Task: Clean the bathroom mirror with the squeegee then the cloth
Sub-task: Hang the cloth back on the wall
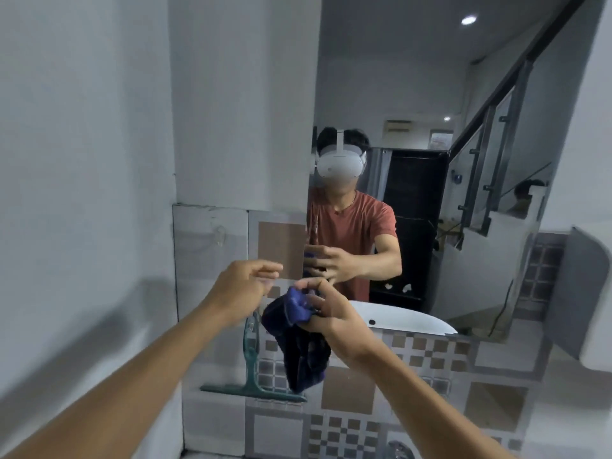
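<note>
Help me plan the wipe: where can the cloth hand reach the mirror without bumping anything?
Free: the mirror above the right hand, an open stretch of glass to the right, and bare wall along its left edge. Crowded: low and left, where the left hand, dark blue cloth and green squeegee bunch together.

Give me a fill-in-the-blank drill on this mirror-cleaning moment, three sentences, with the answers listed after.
1. The blue cloth is gripped by the ____ hand.
2. The left hand holds ____.
3. The green squeegee hangs against the tiled wall, to the ____ of the dangling cloth.

Missing words: right; nothing; left
</note>
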`<state>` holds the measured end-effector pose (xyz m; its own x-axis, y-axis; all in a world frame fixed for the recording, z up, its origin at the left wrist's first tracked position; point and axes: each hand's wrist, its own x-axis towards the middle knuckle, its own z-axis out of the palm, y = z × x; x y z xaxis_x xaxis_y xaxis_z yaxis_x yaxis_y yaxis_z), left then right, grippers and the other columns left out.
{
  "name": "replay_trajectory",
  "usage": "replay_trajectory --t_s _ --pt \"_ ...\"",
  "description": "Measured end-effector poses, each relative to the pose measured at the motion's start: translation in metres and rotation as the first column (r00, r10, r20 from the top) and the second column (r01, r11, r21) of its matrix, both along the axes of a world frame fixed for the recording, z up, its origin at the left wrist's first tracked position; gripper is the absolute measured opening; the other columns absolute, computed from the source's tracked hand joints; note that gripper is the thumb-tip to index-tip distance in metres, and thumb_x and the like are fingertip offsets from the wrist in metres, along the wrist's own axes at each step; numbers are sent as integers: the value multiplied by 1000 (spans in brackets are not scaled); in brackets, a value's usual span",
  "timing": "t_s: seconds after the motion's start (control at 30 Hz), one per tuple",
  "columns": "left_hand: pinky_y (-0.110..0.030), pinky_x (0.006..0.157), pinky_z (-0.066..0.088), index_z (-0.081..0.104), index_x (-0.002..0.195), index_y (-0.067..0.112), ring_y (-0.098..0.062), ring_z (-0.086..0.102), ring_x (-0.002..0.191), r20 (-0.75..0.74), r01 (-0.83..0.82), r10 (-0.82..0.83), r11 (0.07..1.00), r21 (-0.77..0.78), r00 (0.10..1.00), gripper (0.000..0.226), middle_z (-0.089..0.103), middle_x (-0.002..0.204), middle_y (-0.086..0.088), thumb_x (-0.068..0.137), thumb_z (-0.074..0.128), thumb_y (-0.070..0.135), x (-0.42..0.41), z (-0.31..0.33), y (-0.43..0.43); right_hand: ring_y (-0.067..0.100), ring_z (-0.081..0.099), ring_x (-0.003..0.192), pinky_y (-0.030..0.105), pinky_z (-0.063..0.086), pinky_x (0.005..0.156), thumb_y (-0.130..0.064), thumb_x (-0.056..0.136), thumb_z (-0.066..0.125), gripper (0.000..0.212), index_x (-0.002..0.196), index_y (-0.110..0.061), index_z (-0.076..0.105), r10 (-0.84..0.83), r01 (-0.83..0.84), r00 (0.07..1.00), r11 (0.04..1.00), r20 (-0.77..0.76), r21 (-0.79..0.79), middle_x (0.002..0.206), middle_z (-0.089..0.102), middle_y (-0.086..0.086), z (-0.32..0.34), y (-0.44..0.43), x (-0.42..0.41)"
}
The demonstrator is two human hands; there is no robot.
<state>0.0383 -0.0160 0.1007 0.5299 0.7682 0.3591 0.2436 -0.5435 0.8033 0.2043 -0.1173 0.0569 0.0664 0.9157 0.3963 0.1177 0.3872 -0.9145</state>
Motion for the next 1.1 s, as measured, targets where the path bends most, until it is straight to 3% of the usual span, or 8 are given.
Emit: replay_trajectory --t_s 0.07,0.17,0.33,0.43,0.57,0.77,0.97,1.1 --pt "-33 91 57 72 112 24 -20 68 108 -3 147 -151 968 -206 989 32 74 110 -5 97 53 2 -15 0 -7 30 62 99 39 50 86 10 73 61 50 118 -11 56 101 -105 975 994 -197 -10 110 66 19 10 1 -7" --pt "-33 92 57 73 114 19 -24 70 104 45 253 -250 934 -254 967 23 74 111 -11 101 54 21 -31 6 -19 33 62 97 39 53 80 13 70 53 56 121 -9 54 201 -225 914 974 -352 -27 112 65 21 22 2 -17" --pt "-46 89 58 76 95 17 -29 71 85 22 69 -69 998 11 997 10 75 86 -8 90 69 22 -50 14 -15 37 65 97 42 57 76 17 85 46 55 131 -11 55 251 -288 870 957 -426 -26 120 64 24 32 4 -32" --pt "-30 66 48 73 79 17 -16 63 63 60 -95 89 990 104 994 12 68 65 6 89 69 24 -57 27 -14 33 62 98 41 55 76 15 85 37 60 131 -14 61 197 -243 899 967 -392 -71 120 66 20 41 3 -41" --pt "-22 61 40 64 70 25 -13 63 70 48 -196 191 953 229 981 22 68 70 5 91 66 22 -64 45 -17 31 60 95 44 53 81 -2 81 35 57 127 -17 66 179 -243 898 963 -402 -115 115 68 17 53 1 -48" --pt "-18 61 43 73 86 22 -9 64 75 120 -275 252 925 262 960 11 72 78 6 91 64 20 -69 59 -8 18 69 110 43 56 96 -24 95 67 42 134 -31 54 -74 66 992 995 107 74 120 71 3 63 9 -64" --pt "-12 66 39 66 100 25 -4 62 84 136 -291 260 903 315 956 9 68 93 13 93 66 20 -71 69 21 17 68 96 41 61 86 -3 97 55 54 125 -50 46 -370 284 856 920 360 271 110 66 -5 82 41 -70" --pt "-15 61 38 50 99 23 -6 59 81 238 -359 292 874 326 926 18 63 93 7 93 65 14 -69 81 39 2 55 98 11 46 78 -11 102 51 35 121 -40 58 -527 361 732 838 433 410 117 54 -9 99 67 -74"
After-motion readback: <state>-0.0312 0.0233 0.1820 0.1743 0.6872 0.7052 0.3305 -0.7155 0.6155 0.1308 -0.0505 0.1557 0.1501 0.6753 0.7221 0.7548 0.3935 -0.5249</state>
